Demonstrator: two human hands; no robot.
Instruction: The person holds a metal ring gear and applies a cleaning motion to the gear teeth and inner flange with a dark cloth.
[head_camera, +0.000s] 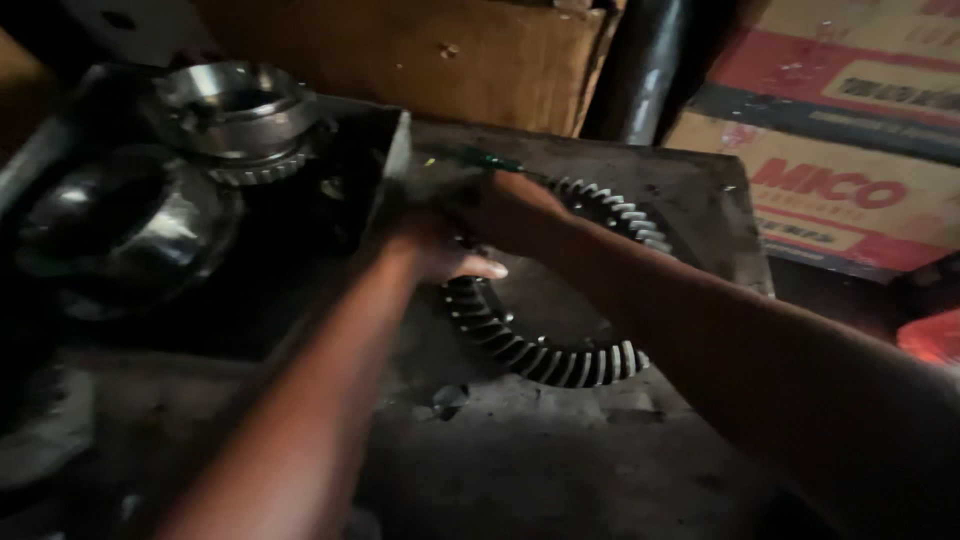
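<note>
A large toothed ring gear (560, 350) lay flat on the grimy metal surface (560, 460). Both hands met over its far side: the left hand (435, 250) pressed there, thumb out, while the right hand (505, 205) gripped a green-handled tool (490, 160). The left hand's grip was unclear.

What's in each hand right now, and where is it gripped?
Both hands are on the ring gear: the left hand at its near-left rim, the right hand at its far rim. Whether the fingers actually close around it cannot be told.
</note>
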